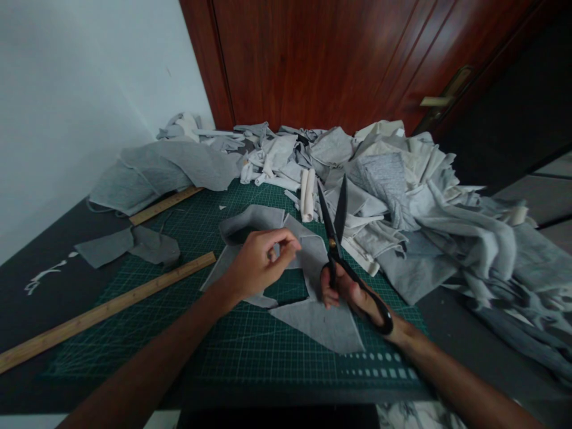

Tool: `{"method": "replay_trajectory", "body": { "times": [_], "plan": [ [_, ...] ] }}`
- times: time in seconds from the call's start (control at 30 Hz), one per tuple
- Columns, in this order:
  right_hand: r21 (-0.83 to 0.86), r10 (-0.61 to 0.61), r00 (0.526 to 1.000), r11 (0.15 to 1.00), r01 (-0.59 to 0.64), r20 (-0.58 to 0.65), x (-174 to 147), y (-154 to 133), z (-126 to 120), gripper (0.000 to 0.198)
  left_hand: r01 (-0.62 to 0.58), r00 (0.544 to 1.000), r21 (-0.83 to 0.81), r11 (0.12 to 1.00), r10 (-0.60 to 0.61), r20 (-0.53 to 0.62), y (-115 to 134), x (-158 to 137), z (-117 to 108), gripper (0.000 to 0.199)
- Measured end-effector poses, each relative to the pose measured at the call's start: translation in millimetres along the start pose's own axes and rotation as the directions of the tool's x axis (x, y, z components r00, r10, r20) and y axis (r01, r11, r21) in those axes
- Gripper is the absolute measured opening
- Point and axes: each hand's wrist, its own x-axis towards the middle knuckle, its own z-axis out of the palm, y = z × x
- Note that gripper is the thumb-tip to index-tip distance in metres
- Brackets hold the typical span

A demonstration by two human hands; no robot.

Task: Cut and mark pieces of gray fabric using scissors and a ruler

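A grey cut piece of fabric (317,319) lies on the green cutting mat (250,363), with an opening in its middle where the mat shows through. Above it, my left hand (263,262) is closed in a pinch, thumb against forefinger; whatever is between the fingertips is too small to make out. My right hand (346,289) grips a pair of black scissors (333,238) by the handles. The blades stand apart and point away from me, over the right side of the fabric.
One wooden ruler (111,307) lies across the left; another ruler (165,204) is partly under grey fabric (156,170). A smaller grey scrap (134,244) sits between them. Heaped fabric scraps (384,179) fill the back and right, before a wooden door (313,59). White wall stands at left.
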Motion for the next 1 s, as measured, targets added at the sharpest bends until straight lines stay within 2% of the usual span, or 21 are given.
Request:
{"method": "replay_trajectory", "body": {
  "times": [0.07,0.17,0.2,0.27,0.33,0.4,0.47,0.57,0.67,0.77,0.87,0.93,1.0],
  "plan": [
    [0.195,0.012,1.0,0.981,-0.006,-0.027,4,5,-2,0.061,-0.113,0.983,0.302,0.947,0.151,-0.103,-7,5,-17,0.013],
    [0.349,0.059,0.996,0.937,-0.034,-0.06,9,5,-6,0.057,-0.107,0.927,0.571,0.814,0.289,-0.239,-19,12,-40,0.018],
    [0.368,0.078,0.994,0.929,-0.046,-0.073,10,3,-7,0.056,-0.088,0.917,0.632,0.77,0.311,-0.251,-23,14,-47,0.021],
    [0.376,0.1,0.99,0.925,-0.057,-0.095,12,1,-9,0.055,-0.027,0.929,0.703,0.71,0.278,-0.245,-33,17,-55,0.033],
    [0.365,0.095,0.99,0.93,-0.051,-0.103,13,0,-10,0.055,0.031,0.96,0.724,0.689,0.182,-0.213,-42,18,-58,0.041],
    [0.35,0.08,0.992,0.936,-0.04,-0.099,14,2,-10,0.055,0.023,0.989,0.71,0.704,0.09,-0.121,-48,19,-59,0.03],
    [0.339,0.065,0.993,0.94,-0.029,-0.094,14,4,-9,0.054,-0.036,0.999,0.675,0.737,0.042,0.008,-50,17,-58,0.015],
    [0.347,0.045,0.994,0.938,-0.008,-0.097,14,8,-8,0.052,-0.118,0.982,0.61,0.783,0.002,0.188,-48,13,-58,0.012],
    [0.359,0.043,0.993,0.933,-0.001,-0.108,15,8,-8,0.052,-0.136,0.948,0.561,0.817,-0.056,0.312,-45,9,-59,0.028],
    [0.367,0.056,0.993,0.93,-0.013,-0.106,15,5,-8,0.051,-0.122,0.96,0.583,0.804,-0.053,0.274,-45,7,-58,0.039],
    [0.379,0.052,0.994,0.925,-0.01,-0.1,15,3,-8,0.051,-0.114,0.984,0.669,0.735,-0.01,0.178,-49,7,-54,0.039],
    [0.386,0.043,0.995,0.923,-0.004,-0.093,15,4,-8,0.051,-0.073,0.99,0.727,0.683,-0.039,0.136,-52,5,-53,0.058],
    [0.39,0.037,0.995,0.921,0.001,-0.09,15,5,-9,0.05,-0.025,0.987,0.77,0.638,-0.104,0.119,-54,4,-53,0.064]
  ]
}}
